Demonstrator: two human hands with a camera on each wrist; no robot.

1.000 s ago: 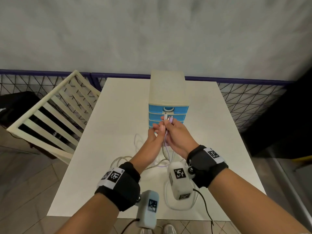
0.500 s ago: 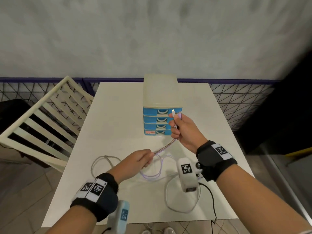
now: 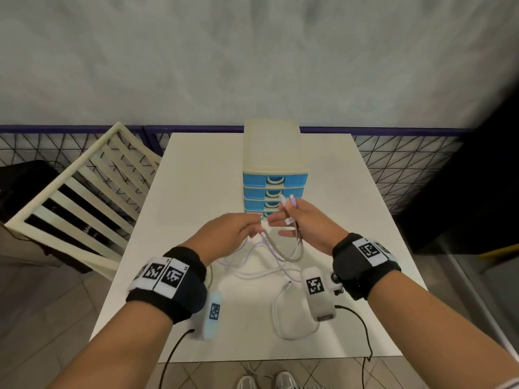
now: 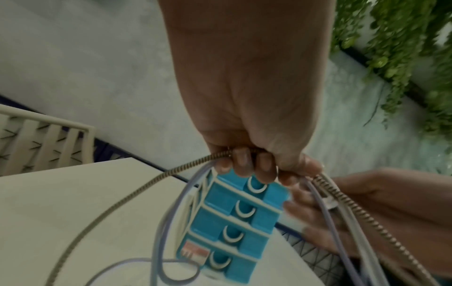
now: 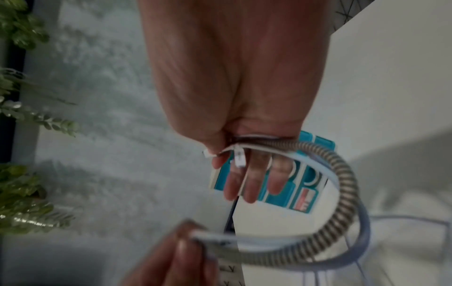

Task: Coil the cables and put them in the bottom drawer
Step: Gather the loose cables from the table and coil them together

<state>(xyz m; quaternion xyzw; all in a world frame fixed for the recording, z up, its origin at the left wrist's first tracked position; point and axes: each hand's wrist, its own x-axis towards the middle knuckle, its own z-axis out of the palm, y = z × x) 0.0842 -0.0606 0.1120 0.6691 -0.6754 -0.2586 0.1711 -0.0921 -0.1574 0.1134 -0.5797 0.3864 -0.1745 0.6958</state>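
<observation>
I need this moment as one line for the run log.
phase: coiling | left hand: grips cables | right hand: holds cable ends, first loop | drawer unit: all drawers closed

The right hand (image 5: 232, 81) fills the upper middle of the frame, its thumb and palm pinching a bundle of cables (image 5: 342, 183) while the other fingers (image 5: 254, 180) point down, nearly straight. White plug ends (image 5: 238, 157) stick out beside the thumb. From the grip, a braided striped cable (image 5: 347, 193), a pale blue one and a white one arc right and down, then curve back left to the left hand (image 5: 176, 257) at the lower middle, whose fingertips hold them. Behind the fingers stands the blue drawer unit (image 5: 300, 195) on the white table (image 5: 391, 96), a red label on one drawer front. Green leaves (image 5: 22, 193) line the left edge. The picture is blurred.
</observation>
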